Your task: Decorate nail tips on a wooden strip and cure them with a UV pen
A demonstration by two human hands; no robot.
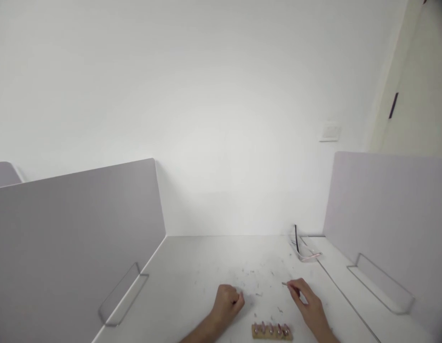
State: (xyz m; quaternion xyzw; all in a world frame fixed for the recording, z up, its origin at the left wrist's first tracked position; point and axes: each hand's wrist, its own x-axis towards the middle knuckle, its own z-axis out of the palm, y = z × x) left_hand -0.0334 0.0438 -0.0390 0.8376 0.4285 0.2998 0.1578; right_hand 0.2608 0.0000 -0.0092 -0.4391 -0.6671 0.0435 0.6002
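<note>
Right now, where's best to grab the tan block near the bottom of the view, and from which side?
I'd grip the block by its two short ends, low down, coming in from left and right. It lies with its length running left to right, and shiny pieces line its top, so a grab from above would likely knock them.

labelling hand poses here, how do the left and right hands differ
The left hand is curled into a fist, while the right hand has its fingertips brought together in a pinch. The right hand holds a thin piece; whether the left hand holds anything is hidden. The left hand is left of the wooden block, the right hand to its right. Both are bare, over the white table.
</note>
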